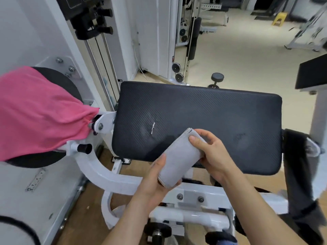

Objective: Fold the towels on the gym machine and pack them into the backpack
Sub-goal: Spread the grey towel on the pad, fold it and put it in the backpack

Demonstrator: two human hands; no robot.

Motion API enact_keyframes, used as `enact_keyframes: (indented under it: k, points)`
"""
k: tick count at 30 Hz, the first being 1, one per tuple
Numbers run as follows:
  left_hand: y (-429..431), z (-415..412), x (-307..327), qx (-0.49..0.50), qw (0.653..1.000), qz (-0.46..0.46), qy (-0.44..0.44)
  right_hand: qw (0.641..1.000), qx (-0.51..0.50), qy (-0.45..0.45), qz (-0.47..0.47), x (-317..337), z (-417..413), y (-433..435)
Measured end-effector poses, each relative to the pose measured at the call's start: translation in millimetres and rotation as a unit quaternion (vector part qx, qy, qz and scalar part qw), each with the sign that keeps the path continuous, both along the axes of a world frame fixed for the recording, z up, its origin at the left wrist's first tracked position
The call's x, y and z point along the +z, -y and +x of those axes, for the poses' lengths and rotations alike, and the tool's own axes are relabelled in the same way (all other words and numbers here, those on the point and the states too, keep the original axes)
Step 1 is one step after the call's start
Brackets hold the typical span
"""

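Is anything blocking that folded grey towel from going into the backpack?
That cannot be judged: no backpack shows in this view. The folded grey towel is held in both the left hand and the right hand, above the black pad.

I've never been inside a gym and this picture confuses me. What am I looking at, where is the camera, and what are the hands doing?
The camera sits on a person's head, looking forward and down, so the two bare arms reaching in from the bottom are that person's own. The big black cushion is the padded part of a white-framed gym machine. Nothing lies flat on the cushion. Both hands hold a small grey towel, already folded into a compact bundle, just above the cushion's near edge: the left hand cups it from below, the right hand steadies its top. A pink towel hangs unfolded over a round pad at the left, and a dark towel drapes over the machine at the right. No backpack is visible.
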State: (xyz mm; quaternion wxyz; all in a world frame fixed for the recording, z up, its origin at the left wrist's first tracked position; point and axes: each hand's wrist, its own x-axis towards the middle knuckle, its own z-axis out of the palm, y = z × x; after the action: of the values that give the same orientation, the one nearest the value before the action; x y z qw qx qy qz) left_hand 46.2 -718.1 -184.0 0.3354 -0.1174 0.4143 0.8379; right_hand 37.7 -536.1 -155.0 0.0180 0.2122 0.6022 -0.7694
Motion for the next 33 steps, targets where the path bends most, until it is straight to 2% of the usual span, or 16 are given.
enact_keyframes:
  k: [3,7,10,12,14,16,19,21,22,23,24,25,27,30,31,33]
  points:
    - [8.7,47.9,-6.7,0.069,0.992,0.064,0.079,0.998,-0.061,0.008,0.007,4.5,42.4,28.9]
    - [14.5,110.1,-17.1,0.097,0.984,0.093,0.119,0.996,-0.089,0.027,0.015,4.4,109.8,65.4]
    - [12.8,143.2,-14.0,0.106,0.98,0.12,0.115,0.993,-0.088,0.071,0.026,3.3,164.9,85.6]
    - [6.7,162.8,-10.6,0.101,0.988,0.094,0.073,0.98,-0.142,0.1,0.095,-3.1,198.1,91.3]
    - [-3.1,181.7,-9.8,0.1,0.995,0.002,-0.003,0.946,-0.225,0.126,0.195,-7.9,225.9,85.5]
    - [-13.9,199.1,-8.8,0.083,0.974,-0.149,-0.147,0.95,-0.239,0.121,0.164,-4.5,250.1,72.9]
    - [-37.6,230.1,-13.0,0.026,0.86,-0.339,-0.381,0.977,-0.162,0.135,0.025,5.3,289.2,56.1]
    - [-57.5,259.3,-13.6,-0.039,0.801,-0.367,-0.472,0.982,-0.153,0.112,-0.022,6.5,314.6,42.6]
    - [-68.2,273.8,-14.0,-0.089,0.792,-0.347,-0.495,0.979,-0.176,0.094,-0.034,5.2,327.7,34.2]
    - [-78.8,287.4,-15.2,-0.135,0.8,-0.302,-0.5,0.974,-0.208,0.086,-0.035,4.1,341.9,24.4]
    - [-87.9,299.1,-15.3,-0.175,0.833,-0.236,-0.469,0.968,-0.235,0.087,-0.027,1.6,357.8,12.4]
    - [-96.2,309.8,-11.8,-0.197,0.883,-0.164,-0.394,0.962,-0.254,0.094,-0.016,-2.6,374.9,-2.1]
    - [-117.7,325.7,-20.6,-0.183,0.935,-0.128,-0.275,0.961,-0.256,0.106,0.011,-10.6,409.2,-35.9]
    - [-166.6,355.6,-29.0,-0.143,0.943,-0.199,-0.225,0.974,-0.197,0.108,-0.002,-22.1,462.2,-91.4]
    - [-170.9,358.5,-31.2,-0.152,0.946,-0.194,-0.212,0.98,-0.17,0.099,-0.016,-21.5,469.7,-99.6]
    - [-193.4,377.0,-29.6,-0.194,0.966,-0.121,-0.118,0.988,-0.116,0.078,-0.066,-21.2,498.9,-132.6]
